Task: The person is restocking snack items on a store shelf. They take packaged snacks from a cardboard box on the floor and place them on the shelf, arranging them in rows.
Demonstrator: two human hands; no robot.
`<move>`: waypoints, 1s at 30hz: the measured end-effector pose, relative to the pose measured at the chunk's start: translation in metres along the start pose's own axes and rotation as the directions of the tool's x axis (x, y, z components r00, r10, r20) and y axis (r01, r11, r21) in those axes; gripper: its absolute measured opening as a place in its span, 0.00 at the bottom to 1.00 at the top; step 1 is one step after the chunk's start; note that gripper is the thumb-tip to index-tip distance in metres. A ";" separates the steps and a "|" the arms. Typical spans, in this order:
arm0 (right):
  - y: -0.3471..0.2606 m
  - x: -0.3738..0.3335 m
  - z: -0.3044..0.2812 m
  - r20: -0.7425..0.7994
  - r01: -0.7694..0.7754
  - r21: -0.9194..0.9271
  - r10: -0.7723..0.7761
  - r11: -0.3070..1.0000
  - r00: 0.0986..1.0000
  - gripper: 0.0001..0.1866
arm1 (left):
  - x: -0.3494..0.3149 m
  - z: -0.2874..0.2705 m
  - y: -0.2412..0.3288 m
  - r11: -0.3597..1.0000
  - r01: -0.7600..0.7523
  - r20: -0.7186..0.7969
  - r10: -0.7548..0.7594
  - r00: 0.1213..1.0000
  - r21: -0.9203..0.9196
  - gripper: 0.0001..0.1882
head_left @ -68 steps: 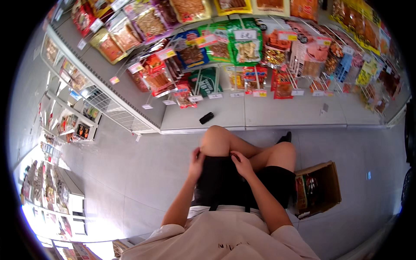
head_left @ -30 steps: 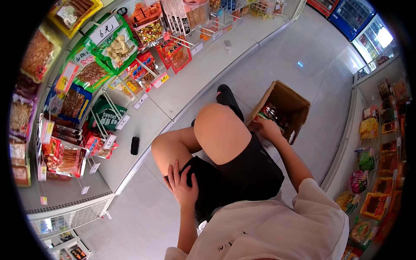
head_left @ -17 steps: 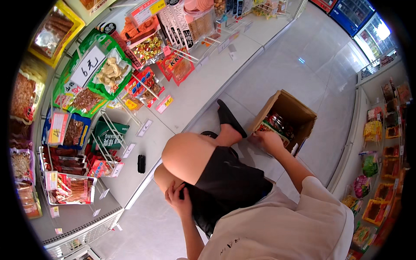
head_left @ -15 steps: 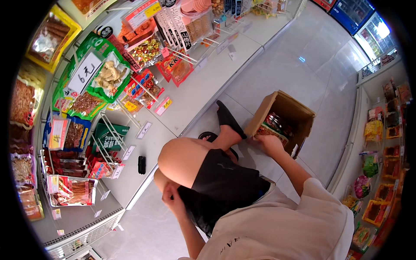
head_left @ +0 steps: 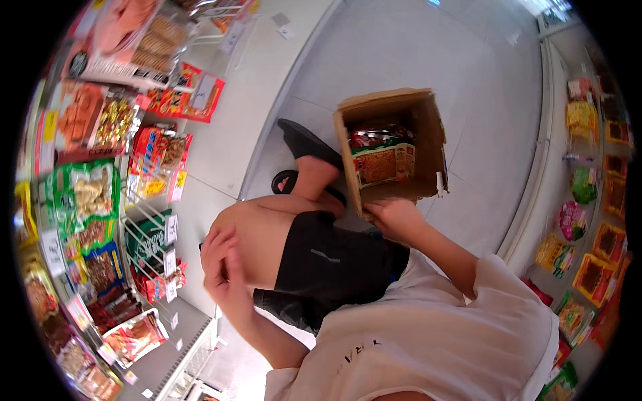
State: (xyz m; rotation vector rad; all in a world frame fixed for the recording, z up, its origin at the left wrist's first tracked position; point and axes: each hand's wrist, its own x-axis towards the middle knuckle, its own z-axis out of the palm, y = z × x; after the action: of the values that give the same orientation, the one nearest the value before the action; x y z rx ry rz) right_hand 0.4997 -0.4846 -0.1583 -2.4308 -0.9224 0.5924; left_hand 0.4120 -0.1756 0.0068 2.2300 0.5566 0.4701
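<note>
An open cardboard box (head_left: 431, 144) stands on the floor ahead of me, with several shiny snack packets (head_left: 381, 160) inside. My right hand (head_left: 394, 217) is closed on the box's near rim, the thumb and fingers at its corner; part of the grip is hidden. Over my bent knee hovers my left hand (head_left: 224, 260), fingers apart and loosely bent, holding nothing. It is nearest to the lower shelf, where hooks carry a dark green packet (head_left: 147, 240) and a red packet (head_left: 157, 284).
Hanging snack packs fill the left rack, among them a green bag (head_left: 83, 200) and a red packet (head_left: 184, 93). The white shelf base (head_left: 214, 160) runs along my left. Another snack rack (head_left: 595, 254) lines the right side. My sandalled foot (head_left: 311, 144) is beside the box.
My left hand has risen from below the knee to over it, its fingers spreading. My right hand stays at the box rim. The view has turned, bringing the packets in the box into fuller sight.
</note>
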 end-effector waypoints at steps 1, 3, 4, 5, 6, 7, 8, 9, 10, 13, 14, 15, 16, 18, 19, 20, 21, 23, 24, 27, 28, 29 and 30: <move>0.000 -0.009 0.003 -0.022 -0.009 0.019 0.010 1.000 1.000 0.19 | 0.007 -0.004 0.008 0.989 0.052 0.014 -0.051 0.999 -0.137 0.10; 0.000 -0.022 0.008 -0.092 0.013 0.125 -0.002 0.992 0.996 0.18 | 0.024 0.001 0.026 0.952 0.095 0.055 -0.082 0.995 -0.291 0.12; 0.001 -0.024 0.005 -0.124 0.035 0.167 -0.014 0.985 0.992 0.18 | 0.032 0.013 0.038 0.953 0.101 0.108 -0.073 0.991 -0.284 0.12; 0.004 -0.023 -0.002 0.001 -0.039 0.201 0.039 0.979 0.999 0.18 | 0.040 0.030 0.052 0.955 0.109 0.159 -0.066 0.985 -0.276 0.13; 0.007 -0.015 -0.018 0.127 -0.112 0.229 0.084 0.967 0.988 0.19 | 0.047 0.045 0.061 0.958 0.116 0.209 -0.060 0.976 -0.264 0.13; 0.013 -0.005 -0.031 0.251 -0.187 0.247 0.124 0.951 0.960 0.19 | 0.055 0.055 0.052 0.990 -0.127 0.294 0.138 0.946 -0.056 0.15; 0.033 0.009 -0.030 0.280 -0.210 0.205 0.149 0.956 0.949 0.20 | 0.064 0.068 0.061 0.966 -0.228 0.407 0.160 0.899 0.125 0.16; 0.052 0.024 -0.028 0.313 -0.231 0.165 0.171 0.959 0.934 0.20 | 0.070 0.080 0.078 0.895 -0.339 0.517 0.152 0.842 0.289 0.17; 0.057 0.037 -0.030 0.144 -0.270 0.129 0.252 0.954 0.957 0.20 | 0.073 0.089 0.089 0.783 -0.450 0.612 0.115 0.783 0.429 0.18; 0.108 0.093 -0.001 0.129 -0.345 -0.293 0.394 0.892 0.910 0.17 | 0.075 0.108 0.082 0.689 -0.553 0.620 0.190 0.761 0.468 0.17; 0.122 0.107 0.014 0.044 -0.443 -0.130 0.452 0.887 0.891 0.17 | 0.074 0.109 0.080 0.674 -0.576 0.633 0.205 0.747 0.462 0.17; 0.135 0.119 0.033 -0.029 -0.515 0.042 0.516 0.856 0.856 0.17 | 0.073 0.109 0.081 0.689 -0.552 0.611 0.199 0.766 0.469 0.17; 0.158 0.118 0.065 -0.095 -0.489 -0.035 0.484 0.871 0.870 0.18 | 0.073 0.110 0.086 0.702 -0.539 0.594 0.203 0.778 0.466 0.17; 0.183 0.115 0.106 -0.215 -0.430 -0.199 0.389 0.881 0.896 0.19 | 0.074 0.108 0.083 0.702 -0.523 0.576 0.195 0.794 0.484 0.17; 0.186 0.118 0.106 -0.103 -0.403 -0.318 0.392 0.858 0.914 0.19 | 0.072 0.104 0.073 0.690 -0.515 0.570 0.177 0.802 0.509 0.17; 0.186 0.119 0.108 0.055 -0.386 -0.362 0.432 0.849 0.900 0.19 | 0.071 0.100 0.066 0.677 -0.506 0.564 0.161 0.810 0.534 0.17; 0.189 0.120 0.109 0.207 -0.350 -0.407 0.458 0.844 0.865 0.19 | 0.071 0.096 0.066 0.696 -0.451 0.567 0.075 0.820 0.559 0.17; 0.183 0.117 0.096 0.231 -0.430 -0.214 0.473 0.877 0.850 0.19 | 0.073 0.081 0.068 0.708 -0.295 0.505 -0.100 0.857 0.641 0.17; 0.191 0.101 0.096 0.272 -0.312 -0.229 0.369 0.922 0.889 0.20 | 0.071 0.074 0.058 0.737 -0.309 0.479 -0.023 0.878 0.601 0.17; 0.137 0.087 0.041 0.423 -0.351 -0.196 0.402 0.916 0.812 0.24 | 0.071 0.050 0.061 0.756 -0.219 0.462 -0.123 0.879 0.617 0.14; 0.139 0.066 0.044 0.206 -0.286 -0.082 0.297 0.955 0.932 0.23 | 0.058 0.053 0.021 0.813 -0.215 0.448 -0.062 0.892 0.541 0.15; 0.122 0.053 0.023 0.027 -0.203 0.050 0.202 0.978 0.979 0.22 | 0.053 0.047 0.021 0.838 -0.200 0.419 -0.037 0.907 0.507 0.15; 0.089 0.045 -0.012 -0.064 -0.207 0.088 0.213 0.974 0.975 0.21 | 0.043 0.044 0.008 0.876 -0.198 0.390 0.012 0.921 0.441 0.16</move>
State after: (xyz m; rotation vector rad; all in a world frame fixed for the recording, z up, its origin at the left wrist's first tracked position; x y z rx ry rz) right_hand 0.5810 -0.5153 -0.2089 -2.4761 -0.6041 0.5970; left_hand 0.4713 -0.1838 -0.0085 2.7416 0.3664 -0.0678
